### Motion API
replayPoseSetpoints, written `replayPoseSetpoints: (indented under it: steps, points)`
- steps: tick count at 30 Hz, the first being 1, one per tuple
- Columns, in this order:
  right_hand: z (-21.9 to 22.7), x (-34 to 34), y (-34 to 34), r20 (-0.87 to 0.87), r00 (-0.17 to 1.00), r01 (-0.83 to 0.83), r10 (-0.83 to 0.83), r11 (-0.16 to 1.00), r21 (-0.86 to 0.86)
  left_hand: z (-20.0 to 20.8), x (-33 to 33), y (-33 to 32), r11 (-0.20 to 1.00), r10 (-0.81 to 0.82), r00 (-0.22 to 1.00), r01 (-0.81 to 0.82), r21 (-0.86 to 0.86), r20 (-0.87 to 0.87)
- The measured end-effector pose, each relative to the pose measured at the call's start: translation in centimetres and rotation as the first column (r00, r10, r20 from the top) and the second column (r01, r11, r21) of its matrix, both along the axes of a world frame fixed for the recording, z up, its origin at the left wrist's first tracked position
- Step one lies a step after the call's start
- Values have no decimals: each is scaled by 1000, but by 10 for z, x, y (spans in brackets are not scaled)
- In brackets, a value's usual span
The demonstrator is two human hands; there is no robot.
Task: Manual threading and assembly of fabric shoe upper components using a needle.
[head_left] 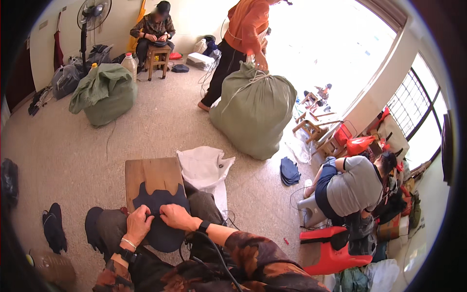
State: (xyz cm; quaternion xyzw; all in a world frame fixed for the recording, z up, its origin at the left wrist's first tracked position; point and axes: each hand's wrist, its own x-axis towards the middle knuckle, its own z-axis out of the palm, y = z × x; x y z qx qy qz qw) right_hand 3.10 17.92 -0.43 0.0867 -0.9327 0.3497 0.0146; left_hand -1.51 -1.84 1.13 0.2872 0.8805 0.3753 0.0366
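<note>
A dark navy cut fabric piece (166, 237) lies across my lap, its notched far edge resting on a brown wooden board (152, 171). My left hand (139, 226) is closed, pinching the fabric at its left side. Close beside it, my right hand (177, 217) pinches the same piece near its middle. The fingertips almost meet, and anything small between them is hidden. On my left thigh rests another dark fabric piece (92, 228). More dark pieces (54, 228) lie on the floor at the left.
A white sack (206, 168) lies right of the board. Beyond stands a full green sack (255, 112), with a person in orange (250, 29) gripping its top. Two other people sit at the back left and right. Dark pieces (290, 171) and a red chair (335, 255) are at the right.
</note>
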Motion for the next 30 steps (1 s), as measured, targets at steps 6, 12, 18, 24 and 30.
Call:
replayPoseSetpoints:
  steps: [6,12,18,24,30]
  points:
    - [-9,-8,-8,-13,1000,21,-21,999,45,1,-10,-2,998,-57,998,57,-27,-1]
    - [-18,-8,-23,-4,999,43,-43,997,58,-4,-11,-8,989,-119,993,117,-91,-21]
    - [12,-6,3,96,956,-282,277,958,43,-19,-19,5,995,-94,988,95,5,-120]
    - [14,6,30,100,994,75,-47,954,-292,-9,-28,9,996,-82,997,82,-22,4]
    - [0,30,46,247,958,236,-147,890,-389,-7,-15,-7,999,-41,998,41,0,42]
